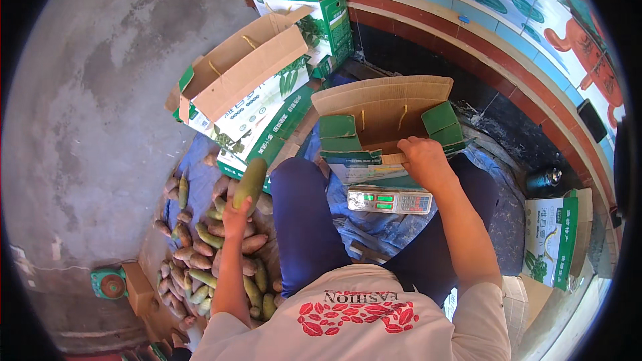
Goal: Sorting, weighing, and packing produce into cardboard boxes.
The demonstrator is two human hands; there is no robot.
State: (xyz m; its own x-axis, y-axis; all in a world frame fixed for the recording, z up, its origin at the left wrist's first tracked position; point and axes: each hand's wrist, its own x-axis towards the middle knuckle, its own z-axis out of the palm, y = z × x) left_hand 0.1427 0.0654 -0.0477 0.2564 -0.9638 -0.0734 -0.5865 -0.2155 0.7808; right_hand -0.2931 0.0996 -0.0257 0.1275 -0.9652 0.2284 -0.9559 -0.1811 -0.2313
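My left hand is wrapped round the lower end of a long green radish, holding it upright above the pile to my left. At the front of an open cardboard box, my right hand grips the near edge, its fingers over the rim. The box has green end flaps and yellow cord handles, and its flaps stand open; its bottom is hidden from me. The box rests on a digital scale, whose lit green displays face me between my knees.
Green and brownish roots lie heaped at my left on a blue sheet. Open cartons stand at the far left, another behind them. A carton and a dark flask stand right, near the tiled wall.
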